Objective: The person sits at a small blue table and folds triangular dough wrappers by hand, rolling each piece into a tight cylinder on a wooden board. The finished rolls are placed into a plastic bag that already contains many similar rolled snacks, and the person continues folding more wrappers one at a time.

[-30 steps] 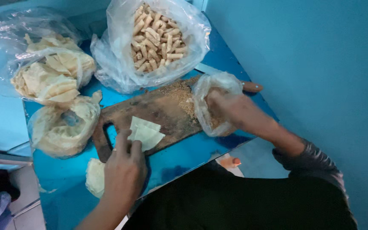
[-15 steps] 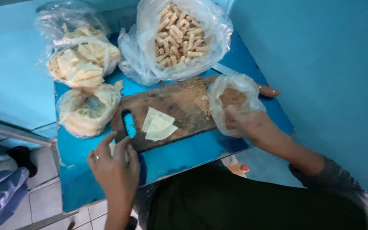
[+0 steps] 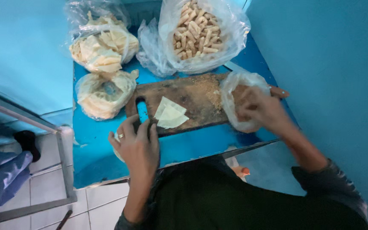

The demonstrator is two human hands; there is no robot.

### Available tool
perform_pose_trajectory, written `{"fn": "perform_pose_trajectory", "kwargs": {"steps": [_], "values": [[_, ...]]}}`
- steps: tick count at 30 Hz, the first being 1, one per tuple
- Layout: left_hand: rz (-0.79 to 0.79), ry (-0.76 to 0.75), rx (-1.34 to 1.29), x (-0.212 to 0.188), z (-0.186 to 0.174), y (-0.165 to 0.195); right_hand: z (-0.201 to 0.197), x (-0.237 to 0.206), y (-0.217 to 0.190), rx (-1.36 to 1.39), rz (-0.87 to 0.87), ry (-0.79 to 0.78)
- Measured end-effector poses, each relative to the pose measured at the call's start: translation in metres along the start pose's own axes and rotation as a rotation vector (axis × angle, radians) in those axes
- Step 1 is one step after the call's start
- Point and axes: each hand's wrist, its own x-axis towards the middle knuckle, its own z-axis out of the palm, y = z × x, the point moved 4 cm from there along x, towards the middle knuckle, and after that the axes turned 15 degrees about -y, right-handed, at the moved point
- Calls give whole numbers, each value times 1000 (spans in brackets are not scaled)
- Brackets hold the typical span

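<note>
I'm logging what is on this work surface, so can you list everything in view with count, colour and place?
wooden cutting board: one, dark brown, middle of the table, handle hole at its left end
pastry wrappers: a small stack, pale cream, on the board
crumbly filling: one heap, tan, right part of the board
small plastic bag: one, clear, right end of the board
bag of rolled snacks: one, clear with tan rolls, behind the board
bags of wrappers: two, clear with cream sheets, back left
blue table: one, under everything
metal rail: one, grey, far left
left hand: ring on one finger, at the board's near edge
right hand: in the small plastic bag
</note>
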Motion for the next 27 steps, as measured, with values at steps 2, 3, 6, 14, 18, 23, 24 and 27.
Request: {"fn": "perform_pose_trajectory", "kwargs": {"steps": [2,3,6,14,18,23,24,27], "values": [[20,10,-11,0,0,1,-18,2,-7,162,-155,83],[33,14,-17,0,0,1,-22,4,-11,302,-191,80],[28,7,-34,-2,2,0,-27,0,-32,559,-279,41],[22,33,-38,-3,9,5,85,42,-142,427,-648,-194],[9,41,-43,-2,12,3,108,35,-160,-188,-927,157],[20,32,-51,-1,13,1,112,20,-157,-483,-1086,297],[23,35,-59,-1,12,2,111,19,-156,-481,-1026,305],[25,38,-48,3,11,5,102,18,-155,-426,-868,294]]}}
